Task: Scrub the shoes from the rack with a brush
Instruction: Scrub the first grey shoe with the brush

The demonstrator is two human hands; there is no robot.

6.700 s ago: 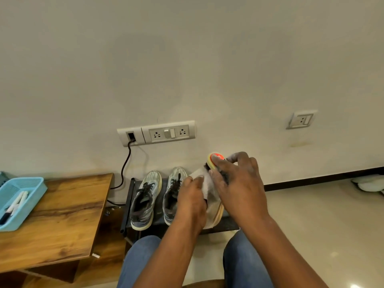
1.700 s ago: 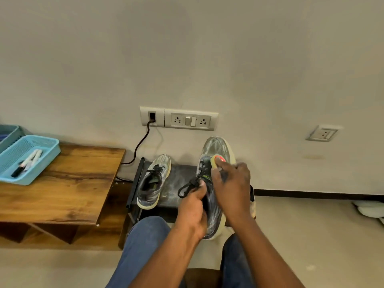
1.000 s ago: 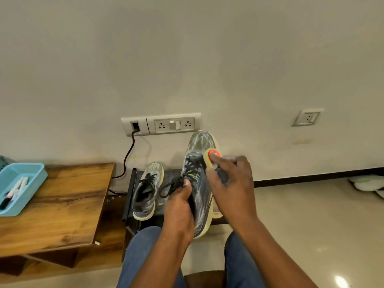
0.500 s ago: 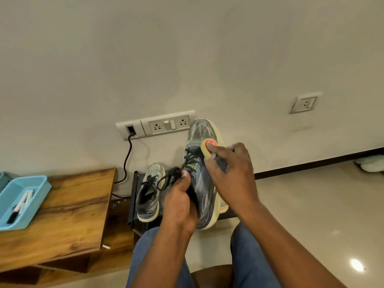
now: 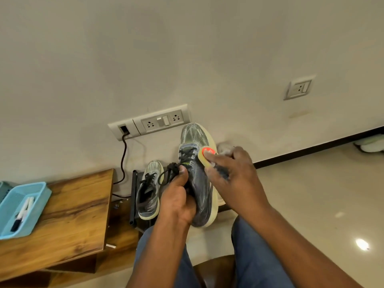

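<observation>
While the grey shoe (image 5: 198, 183) is held up in front of the wall, toe pointing upward, its collar is gripped by the left hand (image 5: 178, 199), thumb lying beside the bunched black laces (image 5: 171, 170). A brush (image 5: 208, 155) with a cream body and an orange-red end is gripped by the right hand (image 5: 232, 175), fingers curled round it, forefinger laid along its top; the brush is pressed against the right side of the shoe at the level of the lacing. The bristles are hidden by the hand.

Compared with 6.7 s ago, a different shoe is in hand: a pale one was then being brushed and two grey shoes stood on the rack (image 5: 134, 196). From 1.7 s ago onward only the second grey shoe (image 5: 148, 191) has been left on the rack (sole down, toe toward the wall), and the other has been held up. Over the last second the grip of both hands is unchanged and the brush has stayed at the same spot by the laces; the camera view has tilted, so the socket strip (image 5: 149, 121) appears slanted.

To the left, a blue basket (image 5: 39, 199) with markers is noted on the wooden bench (image 5: 76, 210). A black cable (image 5: 124, 161) is seen running down from the socket strip
</observation>
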